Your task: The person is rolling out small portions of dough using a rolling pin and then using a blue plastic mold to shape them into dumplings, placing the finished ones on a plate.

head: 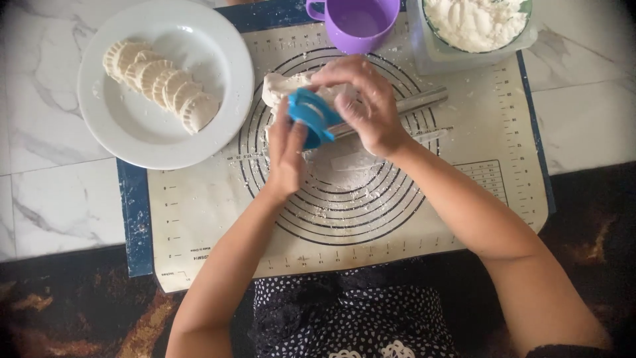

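Left hand (pixel 286 154) and right hand (pixel 363 99) jointly grip a blue dumpling press (pixel 311 118), held above the middle of the baking mat (pixel 199 212). A dough lump (pixel 281 85) and rolling pin (pixel 417 103) lie directly behind. Purple cup (pixel 354 23) and flour bowl (pixel 477 23) occupy the far edge; a plate (pixel 132 126) of shaped dumplings (pixel 162 85) sits at the far left corner.

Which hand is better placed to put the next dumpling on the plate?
Probably the left hand: it is on the blue mold's side toward the plate. The right hand is over the mold, farther from the plate.
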